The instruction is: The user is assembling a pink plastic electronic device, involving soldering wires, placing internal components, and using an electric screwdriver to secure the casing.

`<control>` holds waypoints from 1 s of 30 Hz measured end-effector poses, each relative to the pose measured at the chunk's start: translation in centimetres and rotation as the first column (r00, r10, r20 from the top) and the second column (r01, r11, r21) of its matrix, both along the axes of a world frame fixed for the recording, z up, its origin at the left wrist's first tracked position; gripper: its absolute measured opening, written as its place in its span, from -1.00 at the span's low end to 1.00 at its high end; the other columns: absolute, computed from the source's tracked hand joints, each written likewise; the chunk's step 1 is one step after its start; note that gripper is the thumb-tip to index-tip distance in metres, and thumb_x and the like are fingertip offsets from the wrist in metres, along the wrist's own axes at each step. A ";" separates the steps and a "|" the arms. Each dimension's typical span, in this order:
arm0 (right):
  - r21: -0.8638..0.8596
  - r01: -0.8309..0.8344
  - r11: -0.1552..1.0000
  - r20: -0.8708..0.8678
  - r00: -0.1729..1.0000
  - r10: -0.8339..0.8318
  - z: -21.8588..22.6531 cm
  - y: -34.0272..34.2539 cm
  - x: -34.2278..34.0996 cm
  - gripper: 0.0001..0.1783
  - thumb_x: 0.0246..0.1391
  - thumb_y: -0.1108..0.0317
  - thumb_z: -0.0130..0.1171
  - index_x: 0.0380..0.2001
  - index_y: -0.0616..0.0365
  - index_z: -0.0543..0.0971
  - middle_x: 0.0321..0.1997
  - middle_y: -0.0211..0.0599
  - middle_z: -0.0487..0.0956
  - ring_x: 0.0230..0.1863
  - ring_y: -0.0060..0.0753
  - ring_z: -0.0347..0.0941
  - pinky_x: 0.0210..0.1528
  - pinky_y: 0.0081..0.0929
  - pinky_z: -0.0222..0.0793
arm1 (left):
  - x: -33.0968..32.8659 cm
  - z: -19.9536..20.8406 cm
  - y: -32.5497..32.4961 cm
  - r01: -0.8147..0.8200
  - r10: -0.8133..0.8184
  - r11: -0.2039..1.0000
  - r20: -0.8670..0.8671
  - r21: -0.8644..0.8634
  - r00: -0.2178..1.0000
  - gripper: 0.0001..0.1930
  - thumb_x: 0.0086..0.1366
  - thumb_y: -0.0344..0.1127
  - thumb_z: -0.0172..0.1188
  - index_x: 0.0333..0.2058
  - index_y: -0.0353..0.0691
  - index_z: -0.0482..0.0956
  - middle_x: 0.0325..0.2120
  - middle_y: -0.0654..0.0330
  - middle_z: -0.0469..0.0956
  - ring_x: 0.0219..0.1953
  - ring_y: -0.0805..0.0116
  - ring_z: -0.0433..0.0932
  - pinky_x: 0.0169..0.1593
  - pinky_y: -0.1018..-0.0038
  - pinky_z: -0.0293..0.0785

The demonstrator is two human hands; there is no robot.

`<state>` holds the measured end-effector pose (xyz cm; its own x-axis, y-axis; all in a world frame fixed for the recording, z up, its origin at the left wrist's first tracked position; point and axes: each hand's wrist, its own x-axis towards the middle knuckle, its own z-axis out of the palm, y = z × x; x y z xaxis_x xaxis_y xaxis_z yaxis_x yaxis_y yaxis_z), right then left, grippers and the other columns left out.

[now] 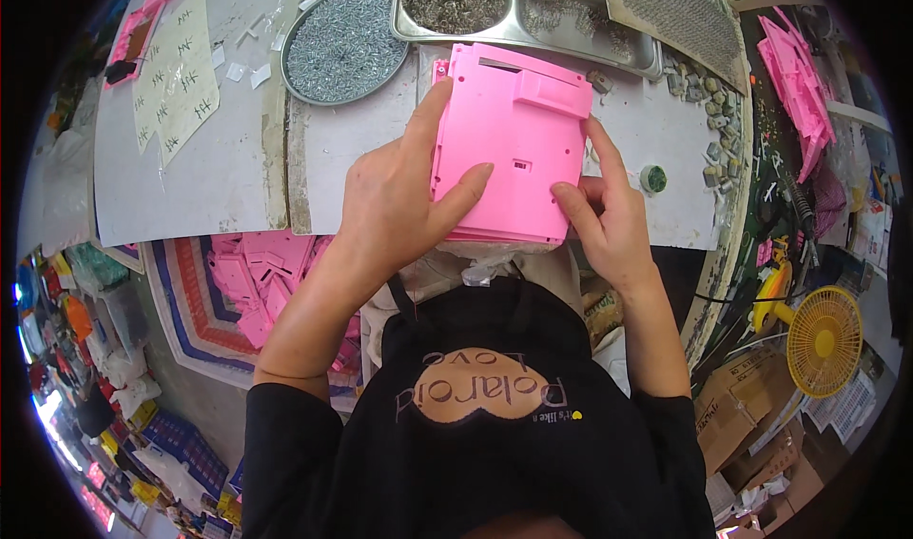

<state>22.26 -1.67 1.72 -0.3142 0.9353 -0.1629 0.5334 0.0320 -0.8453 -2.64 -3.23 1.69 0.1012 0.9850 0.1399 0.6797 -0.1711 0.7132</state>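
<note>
A pink plastic casing panel (504, 144), roughly rectangular with a raised block near its top right corner, small holes and a small slot, lies at the table's near edge. My left hand (399, 182) grips its left side, index finger along the edge and thumb on the face. On the right side, my right hand (609, 220) holds the edge with its thumb on the face and its index finger reaching up the side. What lies under the panel is mostly hidden; some clear plastic wrap (485, 265) shows below its near edge.
Beyond the panel stand a round tray of screws (344, 46) and a metal tray (518, 11) of small springs. Small metal pieces (713, 158) and a green roll (653, 178) lie at the right. A crate of pink parts (204, 325) sits lower left, a yellow fan (824, 341) lower right.
</note>
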 end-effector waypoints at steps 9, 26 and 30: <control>0.115 -0.137 0.984 0.198 0.974 0.113 0.2 0.7 0.0 -0.19 0.27 0.16 0.25 0.47 0.17 0.19 -0.54 -0.09 0.57 -0.54 -0.16 0.58 -0.42 -0.35 0.43 | 0.2 0.4 -1.5 -0.086 0.082 0.992 -0.046 -0.095 0.996 -0.19 0.27 -0.08 0.34 0.34 -0.45 0.24 -0.62 0.08 0.58 -0.60 0.11 0.61 -0.48 0.28 0.51; 0.520 -0.364 0.772 0.250 0.930 0.270 -2.3 2.5 0.4 -0.35 0.18 0.44 0.28 0.33 0.34 0.41 -0.57 -0.12 0.54 -0.61 -0.22 0.49 -0.49 -0.31 0.43 | -0.6 -0.3 -5.7 -0.038 0.092 0.975 0.244 -0.217 0.965 -0.25 0.23 -0.50 0.32 0.39 -0.35 0.28 -0.70 0.32 0.28 -0.67 0.54 0.25 -0.53 0.55 0.23; 0.540 -0.366 0.757 0.212 0.930 0.299 -2.5 2.4 0.7 -0.37 0.13 0.47 0.30 0.28 0.37 0.46 -0.54 -0.17 0.58 -0.60 -0.25 0.50 -0.50 -0.34 0.43 | -0.3 0.3 -6.2 -0.035 0.083 0.983 0.267 -0.179 0.960 -0.19 0.13 -0.49 0.39 0.38 -0.34 0.30 -0.69 0.32 0.33 -0.68 0.49 0.33 -0.55 0.49 0.28</control>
